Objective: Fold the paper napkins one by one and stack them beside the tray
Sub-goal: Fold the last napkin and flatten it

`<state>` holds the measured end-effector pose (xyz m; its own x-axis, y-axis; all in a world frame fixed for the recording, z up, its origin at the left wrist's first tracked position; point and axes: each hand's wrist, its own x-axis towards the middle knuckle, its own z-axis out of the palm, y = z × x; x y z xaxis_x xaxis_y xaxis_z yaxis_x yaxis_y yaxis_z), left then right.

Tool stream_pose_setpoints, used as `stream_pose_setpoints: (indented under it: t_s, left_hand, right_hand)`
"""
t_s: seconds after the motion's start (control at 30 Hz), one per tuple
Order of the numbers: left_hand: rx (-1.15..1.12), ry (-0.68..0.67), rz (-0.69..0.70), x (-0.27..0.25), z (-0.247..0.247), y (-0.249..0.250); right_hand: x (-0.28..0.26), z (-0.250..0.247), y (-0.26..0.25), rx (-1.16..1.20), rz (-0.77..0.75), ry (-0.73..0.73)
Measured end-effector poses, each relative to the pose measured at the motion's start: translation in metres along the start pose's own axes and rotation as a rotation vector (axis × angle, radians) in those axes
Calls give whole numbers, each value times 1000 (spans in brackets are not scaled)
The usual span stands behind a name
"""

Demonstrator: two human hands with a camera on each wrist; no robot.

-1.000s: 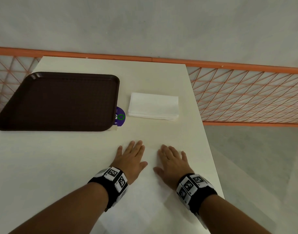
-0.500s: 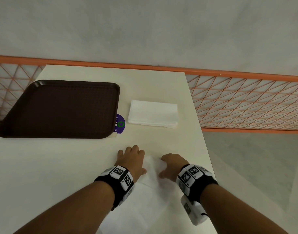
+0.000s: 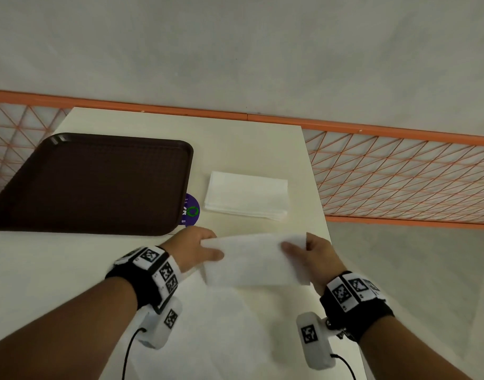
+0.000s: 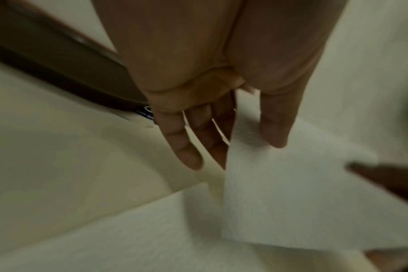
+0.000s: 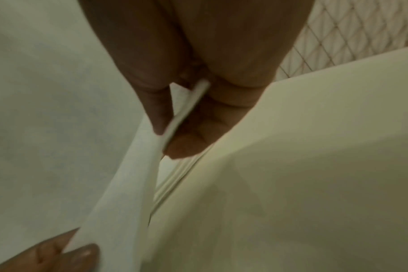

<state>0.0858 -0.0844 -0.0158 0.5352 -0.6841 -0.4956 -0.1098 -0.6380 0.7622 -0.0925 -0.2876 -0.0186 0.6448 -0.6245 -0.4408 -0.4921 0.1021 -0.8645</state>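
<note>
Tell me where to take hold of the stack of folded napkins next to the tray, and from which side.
Pinch the folded napkin stack at its near long edge, coming in low from the person's side. It lies flat, the layered edges show there, and the tray flanks its left, so a thumb-over, fingers-under grip probably lifts all the layers.

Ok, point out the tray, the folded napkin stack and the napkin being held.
tray (image 3: 98,185): head view, middle of its floor.
folded napkin stack (image 3: 246,194): head view, top sheet's centre.
held napkin (image 3: 252,259): head view, middle of the lifted flap.

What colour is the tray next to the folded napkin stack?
Dark brown tray, clearest in the head view.
</note>
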Motion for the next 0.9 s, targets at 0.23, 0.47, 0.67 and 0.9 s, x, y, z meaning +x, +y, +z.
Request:
stream_pose_setpoints:
  t_s: [0.23, 0.47, 0.67, 0.9]
  left_hand:
    - [-356, 303, -49, 42, -4, 5]
    - [2, 571, 20, 100, -27, 30]
    - [204, 621, -62, 135, -35, 40]
    - [398, 545, -249, 144, -36, 42]
  right_hand:
    - [38, -1, -4, -53, 113, -3]
    - [104, -2, -44, -209, -44, 148]
    - [152, 2, -55, -394, -58, 224]
    - [161, 4, -49, -532, 3, 289]
